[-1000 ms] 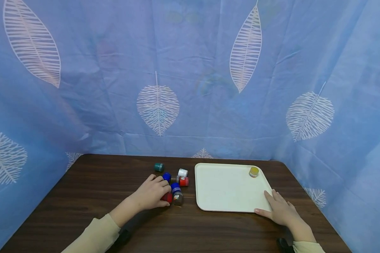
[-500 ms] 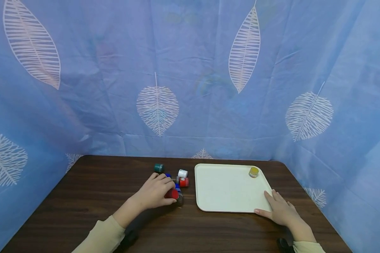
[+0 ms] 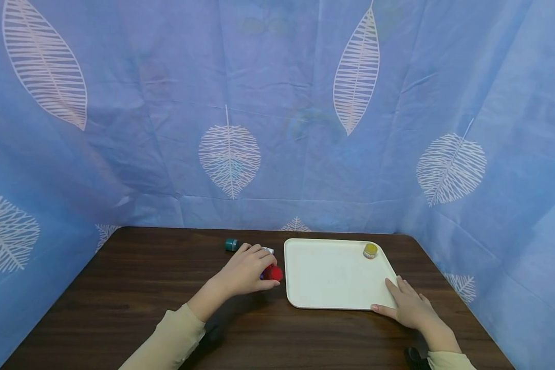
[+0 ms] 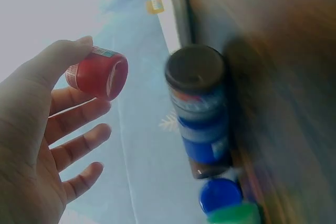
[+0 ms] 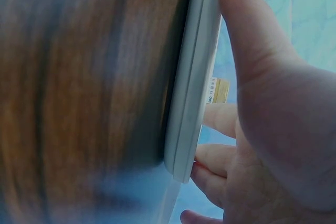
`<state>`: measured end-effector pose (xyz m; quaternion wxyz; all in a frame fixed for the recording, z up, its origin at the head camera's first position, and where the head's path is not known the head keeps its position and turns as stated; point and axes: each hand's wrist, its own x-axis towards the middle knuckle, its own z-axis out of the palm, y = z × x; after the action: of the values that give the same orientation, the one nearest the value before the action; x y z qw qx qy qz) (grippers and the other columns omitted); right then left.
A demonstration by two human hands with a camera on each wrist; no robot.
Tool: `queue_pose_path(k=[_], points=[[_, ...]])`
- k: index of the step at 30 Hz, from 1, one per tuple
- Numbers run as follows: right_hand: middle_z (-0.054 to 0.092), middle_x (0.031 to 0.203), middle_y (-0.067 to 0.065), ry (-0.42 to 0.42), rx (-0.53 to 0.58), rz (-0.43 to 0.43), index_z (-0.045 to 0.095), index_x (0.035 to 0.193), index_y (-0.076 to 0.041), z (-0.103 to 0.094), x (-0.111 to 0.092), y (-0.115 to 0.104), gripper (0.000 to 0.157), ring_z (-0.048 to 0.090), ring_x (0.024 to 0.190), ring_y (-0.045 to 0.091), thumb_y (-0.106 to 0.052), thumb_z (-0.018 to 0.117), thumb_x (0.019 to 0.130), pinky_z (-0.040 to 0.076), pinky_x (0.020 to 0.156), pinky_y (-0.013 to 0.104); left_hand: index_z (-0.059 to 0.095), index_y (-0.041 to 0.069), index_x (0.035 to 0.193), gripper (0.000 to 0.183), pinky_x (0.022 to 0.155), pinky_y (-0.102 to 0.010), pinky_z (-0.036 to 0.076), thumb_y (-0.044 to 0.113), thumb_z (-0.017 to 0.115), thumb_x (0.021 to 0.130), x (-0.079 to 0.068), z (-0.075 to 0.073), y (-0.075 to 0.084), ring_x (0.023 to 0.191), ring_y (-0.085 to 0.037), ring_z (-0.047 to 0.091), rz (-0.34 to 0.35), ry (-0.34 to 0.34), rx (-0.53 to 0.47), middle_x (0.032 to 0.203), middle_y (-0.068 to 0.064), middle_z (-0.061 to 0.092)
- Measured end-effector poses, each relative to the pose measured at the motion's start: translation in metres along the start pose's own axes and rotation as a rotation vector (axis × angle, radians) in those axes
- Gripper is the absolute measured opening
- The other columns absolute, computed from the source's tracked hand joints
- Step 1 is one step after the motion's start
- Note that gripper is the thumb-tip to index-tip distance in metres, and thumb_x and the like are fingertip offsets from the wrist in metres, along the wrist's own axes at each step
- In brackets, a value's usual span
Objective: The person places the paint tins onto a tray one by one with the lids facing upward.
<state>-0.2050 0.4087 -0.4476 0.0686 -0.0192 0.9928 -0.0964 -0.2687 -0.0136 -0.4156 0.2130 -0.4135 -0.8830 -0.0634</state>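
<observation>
Where head view shows red jar [image 3: 274,273], left wrist, label [image 4: 104,51] too

The red jar [image 4: 100,77] bears a pale label with a touch of teal, the tray [image 3: 337,277] is plain creamy white, and the yellow jar [image 3: 370,251] has a white label with dark print. Nearby show a blackish-brown jar [image 4: 195,72], a bright blue jar [image 4: 205,142] and a dark green jar [image 3: 232,244]. Dark brown wood grain streaks the table [image 3: 120,298], the sleeve [image 3: 166,339] is pale cream-yellow, and the blue curtain [image 3: 296,169] carries white, line-filled leaves.
</observation>
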Motion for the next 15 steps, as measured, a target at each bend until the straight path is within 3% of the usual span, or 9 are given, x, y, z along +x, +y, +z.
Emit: queue_pose_path(k=[9,15], points=[[0.014,0.15,0.043,-0.003,0.004,-0.002,0.031,0.147,0.008,0.0,0.0,0.001,0.104,0.021,0.136,0.06,-0.07,0.056,0.083,0.023,0.098,0.077,0.065,0.024,0.103,0.039,0.083,-0.035,0.044,0.057,0.069,0.083,0.028,0.003,0.012,0.09,-0.011,0.055,-0.006,0.066,-0.02,0.095,0.01,0.066],[0.014,0.151,0.043,-0.005,0.009,0.0,0.031,0.147,0.008,0.001,0.001,0.0,0.105,0.02,0.137,0.06,-0.071,0.056,0.083,0.022,0.098,0.077,0.066,0.025,0.106,0.041,0.085,-0.034,0.044,0.059,0.067,0.083,0.051,0.008,0.02,0.094,-0.012,0.056,-0.063,0.06,-0.054,0.101,0.01,0.068]])
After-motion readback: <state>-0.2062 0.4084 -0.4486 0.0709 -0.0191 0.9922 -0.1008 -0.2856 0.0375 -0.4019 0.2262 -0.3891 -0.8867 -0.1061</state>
